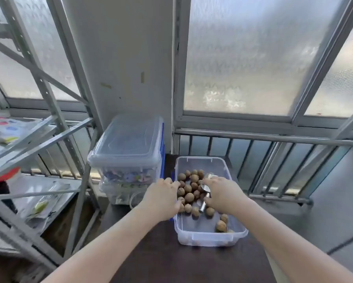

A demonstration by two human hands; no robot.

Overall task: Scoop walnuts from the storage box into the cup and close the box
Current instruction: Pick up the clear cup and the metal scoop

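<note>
A clear plastic storage box (202, 238) stands open on a dark table, holding several brown walnuts (188, 197). A metal scoop (204, 198) lies among the walnuts, and my right hand (222, 194) is closed around it. My left hand (163, 198) grips the box's left rim. A clear cup (135, 199) stands just left of the box, partly hidden behind my left hand. The box's lid is not clearly in view.
Two stacked lidded clear bins (126, 152) stand behind the cup. A grey metal shelf rack (49, 127) with bags fills the left side. A railing (273, 139) and frosted windows run along the back. The dark table (171, 258) extends toward me.
</note>
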